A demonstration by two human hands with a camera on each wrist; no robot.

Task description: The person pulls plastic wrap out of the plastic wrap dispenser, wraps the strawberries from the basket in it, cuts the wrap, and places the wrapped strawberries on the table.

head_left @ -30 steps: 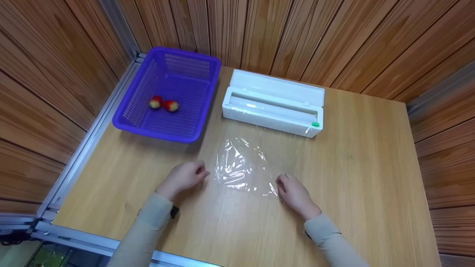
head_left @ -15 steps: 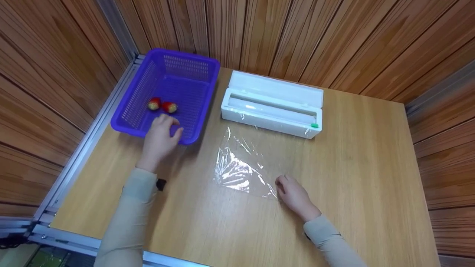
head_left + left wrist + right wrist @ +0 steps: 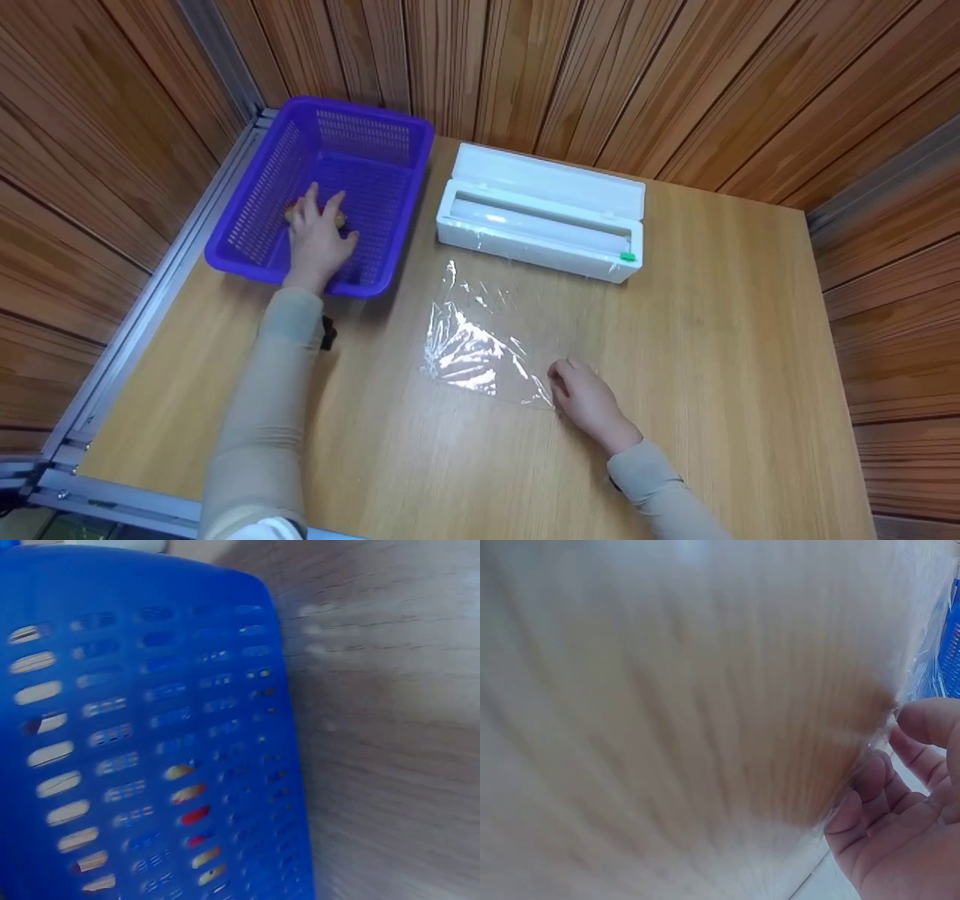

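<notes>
In the head view my left hand [image 3: 319,244] reaches into the purple basket [image 3: 379,279], fingers spread over two small red, pale-ended things [image 3: 340,220]. Most of them lies hidden under the fingers; whether I touch them cannot be made out. Through the basket's slots in the left wrist view, bits of red [image 3: 196,816] show. A sheet of clear plastic wrap [image 3: 469,352] stretches over the table from the white dispenser. My right hand [image 3: 589,397] pinches its near right corner, and in the right wrist view the film's edge runs at the fingertips [image 3: 847,814].
The white wrap dispenser [image 3: 540,259] stands behind the film with its lid [image 3: 551,176] raised. A green slider [image 3: 628,256] sits at its right end. Wood-panelled walls [image 3: 570,75] close off the back and sides, and a metal rail [image 3: 161,281] borders the table's left edge.
My left hand has left the film's left side, moved up and left into the basket and spread its fingers over the red things. The right hand keeps its hold on the corner.
</notes>
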